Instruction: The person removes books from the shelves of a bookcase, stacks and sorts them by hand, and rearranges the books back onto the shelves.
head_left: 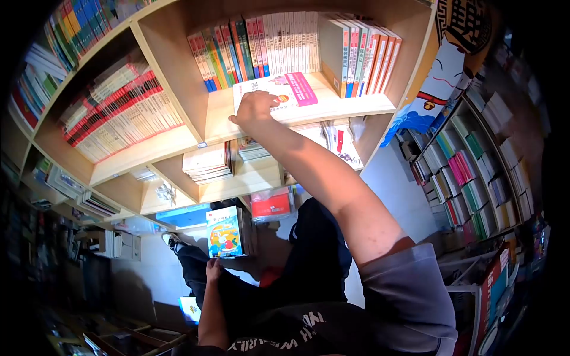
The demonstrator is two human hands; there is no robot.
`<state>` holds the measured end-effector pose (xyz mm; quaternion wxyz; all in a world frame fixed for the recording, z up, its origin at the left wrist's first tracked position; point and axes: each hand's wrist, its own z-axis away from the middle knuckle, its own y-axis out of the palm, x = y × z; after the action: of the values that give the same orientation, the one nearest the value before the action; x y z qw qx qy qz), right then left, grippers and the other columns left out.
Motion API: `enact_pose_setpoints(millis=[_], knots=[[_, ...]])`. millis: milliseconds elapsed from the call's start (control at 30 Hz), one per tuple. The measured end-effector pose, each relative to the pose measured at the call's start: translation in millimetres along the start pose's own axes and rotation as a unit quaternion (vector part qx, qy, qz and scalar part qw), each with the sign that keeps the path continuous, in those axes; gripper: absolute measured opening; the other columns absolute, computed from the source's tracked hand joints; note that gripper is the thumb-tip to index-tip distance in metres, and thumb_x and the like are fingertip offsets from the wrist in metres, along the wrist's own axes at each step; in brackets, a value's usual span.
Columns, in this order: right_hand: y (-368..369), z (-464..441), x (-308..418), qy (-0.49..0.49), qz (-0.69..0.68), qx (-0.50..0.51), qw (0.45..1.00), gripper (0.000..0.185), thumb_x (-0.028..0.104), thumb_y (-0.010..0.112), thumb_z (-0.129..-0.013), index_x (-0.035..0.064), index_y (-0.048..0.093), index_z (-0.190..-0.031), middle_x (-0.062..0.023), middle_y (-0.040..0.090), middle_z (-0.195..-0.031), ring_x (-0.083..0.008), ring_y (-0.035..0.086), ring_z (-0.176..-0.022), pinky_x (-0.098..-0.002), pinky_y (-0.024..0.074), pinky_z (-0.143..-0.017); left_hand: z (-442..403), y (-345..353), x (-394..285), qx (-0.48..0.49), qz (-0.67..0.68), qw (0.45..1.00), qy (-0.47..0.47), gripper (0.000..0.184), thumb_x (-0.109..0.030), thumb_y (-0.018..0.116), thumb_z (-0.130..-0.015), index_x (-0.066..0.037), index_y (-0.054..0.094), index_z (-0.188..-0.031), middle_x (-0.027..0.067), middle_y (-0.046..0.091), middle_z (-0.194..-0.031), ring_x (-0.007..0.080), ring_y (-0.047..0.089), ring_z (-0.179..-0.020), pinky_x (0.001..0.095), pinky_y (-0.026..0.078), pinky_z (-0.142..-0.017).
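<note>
While the right arm (323,172) is stretched out, the right hand (255,108) rests, fingers half curled, on a pink-and-white book (301,89) lying flat on the shelf (218,115), long side running left to right, pink end right. The left hand (214,270) hangs low; I can't tell either hand's grip.

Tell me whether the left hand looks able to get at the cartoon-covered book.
Likely yes: the left hand is at the lower edge of the cartoon-covered book, with nothing visible between them; whether they touch is unclear.
</note>
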<state>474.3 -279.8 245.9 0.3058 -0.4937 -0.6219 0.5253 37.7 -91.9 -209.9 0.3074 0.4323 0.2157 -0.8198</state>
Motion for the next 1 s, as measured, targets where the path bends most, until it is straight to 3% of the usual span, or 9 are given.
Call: enact_pose_setpoints(millis=[100,133,200,400,500,700,800,900,1000], knots=[[11.3,-12.0,-2.6,-0.113,0.191,-0.011,0.975,0.060,0.032,0.054,-0.096,-0.0114,0.047,-0.137,-0.0320,0.063,-0.121,-0.0465,0.071,-0.091,-0.0639,0.0569,-0.075,19.1,-0.6,-11.2,-0.021,0.003,1.000,-0.010,0.040,-0.026,0.064,-0.098,-0.004,0.051,-0.129,0.0038,0.060,-0.093,0.0123,0.058,-0.073,0.0275,0.048,-0.060],[11.2,-17.1,-11.0,-0.108,0.192,-0.015,0.975,0.060,0.032,0.054,-0.096,-0.0114,0.047,-0.137,-0.0320,0.063,-0.121,-0.0465,0.071,-0.091,-0.0639,0.0569,-0.075,22.0,-3.2,-12.0,-0.013,0.016,1.000,-0.009,0.040,-0.026,0.064,-0.098,-0.005,0.051,-0.130,0.0040,0.060,-0.094,0.0126,0.058,-0.074,0.0279,0.049,-0.061],[5.9,-27.6,-29.5,-0.101,0.001,-0.008,0.995,0.053,0.018,0.054,-0.092,-0.0131,0.049,-0.135,-0.0309,0.069,-0.102,-0.0420,0.073,-0.085,-0.0592,0.0587,-0.059,16.2,-8.9,-6.1,-0.002,0.022,1.000,0.003,0.040,-0.026,0.063,-0.099,-0.006,0.051,-0.131,0.0040,0.059,-0.093,0.0124,0.058,-0.074,0.0285,0.049,-0.062],[-42.6,-33.2,-101.7,-0.168,-0.026,-0.206,0.964,0.023,0.012,0.047,-0.095,0.0040,0.059,-0.114,-0.0207,0.066,-0.102,-0.0308,0.072,-0.088,-0.0435,0.0594,-0.072,28.4,-6.3,-13.4,-0.003,0.027,1.000,-0.004,0.040,-0.024,0.062,-0.099,-0.006,0.049,-0.132,0.0041,0.059,-0.093,0.0130,0.058,-0.073,0.0286,0.049,-0.062],[-73.9,-45.9,-140.2,-0.134,-0.031,-0.263,0.955,0.023,0.012,0.048,-0.095,0.0071,0.062,-0.112,-0.0201,0.064,-0.105,-0.0316,0.071,-0.088,-0.0436,0.0589,-0.070,6.9,-7.9,5.1,0.014,0.034,0.999,0.009,0.035,-0.021,0.063,-0.099,-0.004,0.051,-0.127,0.0041,0.058,-0.089,0.0126,0.057,-0.069,0.0280,0.048,-0.059],[-111.2,-43.8,-225.2,-0.037,0.113,-0.323,0.939,0.018,0.016,0.055,-0.092,0.0092,0.066,-0.105,-0.0137,0.059,-0.115,-0.0347,0.056,-0.117,-0.0482,0.0478,-0.097,-8.6,-4.2,24.2,0.048,-0.027,0.998,0.043,0.041,-0.026,0.068,-0.095,0.004,0.058,-0.122,0.0080,0.065,-0.092,0.0134,0.059,-0.070,0.0281,0.048,-0.058],[-107.4,-34.0,-247.9,0.032,0.113,-0.389,0.914,0.041,0.025,0.072,-0.084,0.0063,0.061,-0.119,-0.0171,0.055,-0.121,-0.0359,0.047,-0.125,-0.0483,0.0391,-0.107,-15.7,-4.3,29.4,0.049,-0.053,0.995,0.073,0.045,-0.029,0.068,-0.094,0.004,0.057,-0.123,0.0084,0.065,-0.092,0.0136,0.059,-0.069,0.0278,0.048,-0.059],[-93.9,-22.7,-255.6,0.161,-0.187,-0.418,0.874,0.104,0.036,0.091,-0.067,-0.0057,0.033,-0.143,-0.0284,0.046,-0.135,-0.0426,0.046,-0.124,-0.0480,0.0401,-0.107,-4.2,0.2,17.1,0.039,-0.090,0.994,0.047,0.048,-0.031,0.069,-0.093,0.003,0.057,-0.124,0.0088,0.066,-0.092,0.0141,0.059,-0.069,0.0274,0.048,-0.060],[-67.2,-27.3,-250.5,0.155,-0.211,-0.488,0.833,0.102,0.035,0.089,-0.070,-0.0077,0.032,-0.144,-0.0290,0.044,-0.138,-0.0442,0.045,-0.125,-0.0490,0.0394,-0.107,-1.9,2.1,15.9,0.035,-0.083,0.995,0.032,0.048,-0.031,0.070,-0.093,0.004,0.058,-0.123,0.0093,0.066,-0.092,0.0135,0.060,-0.070,0.0276,0.048,-0.060]])
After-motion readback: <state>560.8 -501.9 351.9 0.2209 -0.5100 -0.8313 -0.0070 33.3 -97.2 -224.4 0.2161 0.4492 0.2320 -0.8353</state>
